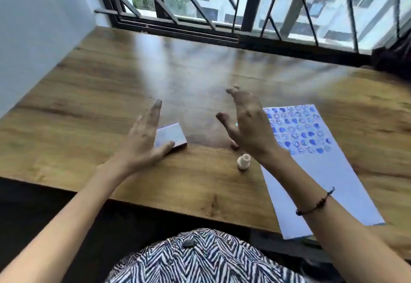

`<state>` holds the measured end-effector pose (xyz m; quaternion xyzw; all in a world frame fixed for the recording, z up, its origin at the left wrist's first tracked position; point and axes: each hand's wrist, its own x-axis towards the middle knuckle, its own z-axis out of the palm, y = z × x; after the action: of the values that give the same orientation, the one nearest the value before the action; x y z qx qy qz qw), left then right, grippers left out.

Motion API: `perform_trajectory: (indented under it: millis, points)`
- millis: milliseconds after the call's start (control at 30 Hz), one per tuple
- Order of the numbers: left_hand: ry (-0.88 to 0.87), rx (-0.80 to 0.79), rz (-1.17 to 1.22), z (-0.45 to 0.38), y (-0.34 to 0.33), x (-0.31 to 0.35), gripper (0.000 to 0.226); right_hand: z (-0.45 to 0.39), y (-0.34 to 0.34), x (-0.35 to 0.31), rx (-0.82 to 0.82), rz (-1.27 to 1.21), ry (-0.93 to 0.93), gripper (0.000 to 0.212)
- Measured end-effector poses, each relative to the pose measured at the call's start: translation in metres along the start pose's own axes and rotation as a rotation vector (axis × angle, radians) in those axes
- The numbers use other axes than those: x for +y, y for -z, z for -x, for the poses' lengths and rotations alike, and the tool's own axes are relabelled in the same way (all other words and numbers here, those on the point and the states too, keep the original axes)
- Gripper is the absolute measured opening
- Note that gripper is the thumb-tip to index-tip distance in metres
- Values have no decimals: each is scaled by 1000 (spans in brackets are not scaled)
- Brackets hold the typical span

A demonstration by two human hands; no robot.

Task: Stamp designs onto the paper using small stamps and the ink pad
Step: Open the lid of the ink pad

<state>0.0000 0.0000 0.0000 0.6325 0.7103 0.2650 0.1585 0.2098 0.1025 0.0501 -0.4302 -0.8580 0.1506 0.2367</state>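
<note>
A white sheet of paper (322, 182) lies on the right of the wooden table (89, 96), its far half covered with several rows of blue stamped designs. A small pale wooden stamp (243, 161) stands left of the paper's edge. Another stamp (234, 144) peeks out from under my right hand. The closed ink pad box (172, 136) lies left of centre. My left hand (144, 142) hovers over the box's left side, fingers spread, holding nothing. My right hand (246, 125) is raised above the table beside the paper, fingers apart and empty.
A barred window (222, 5) runs along the table's far edge. A white wall (40, 27) closes the left side. A dark object (393, 58) sits at the far right corner. The table's near edge runs close to my patterned clothing (200, 258).
</note>
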Motion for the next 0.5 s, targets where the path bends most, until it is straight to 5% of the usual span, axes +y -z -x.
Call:
perform_trajectory:
  millis: [133, 300, 500]
  points:
    - [93, -31, -30, 27, 7, -25, 102, 4, -27, -39, -78, -68, 28, 41]
    - [117, 104, 38, 36, -5, -29, 101, 7, -74, -69, -319, 106, -17, 67]
    - [83, 234, 76, 44, -11, -29, 97, 1, -98, -90, -333, 265, -3, 84]
